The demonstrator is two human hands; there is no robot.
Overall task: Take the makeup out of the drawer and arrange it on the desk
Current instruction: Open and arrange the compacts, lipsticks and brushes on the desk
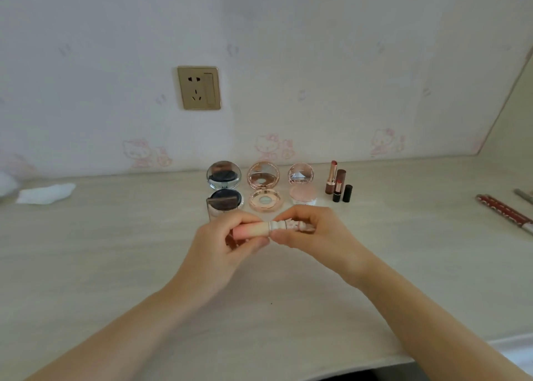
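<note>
Lying near the desk's [115, 265] left edge was a white tissue [46, 193]. Toward the middle, the left hand [222, 245] and right hand [314, 233] each pinched an end of a pink lipstick tube [259, 229], held level just before three open compacts [262, 187] by the back edge.

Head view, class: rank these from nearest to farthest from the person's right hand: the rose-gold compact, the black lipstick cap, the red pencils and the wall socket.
From the right hand:
1. Rose-gold compact, just behind, slightly left.
2. Black lipstick cap, behind, to the right.
3. Red pencils, far right on the desk.
4. Wall socket, up on the wall, left.
</note>
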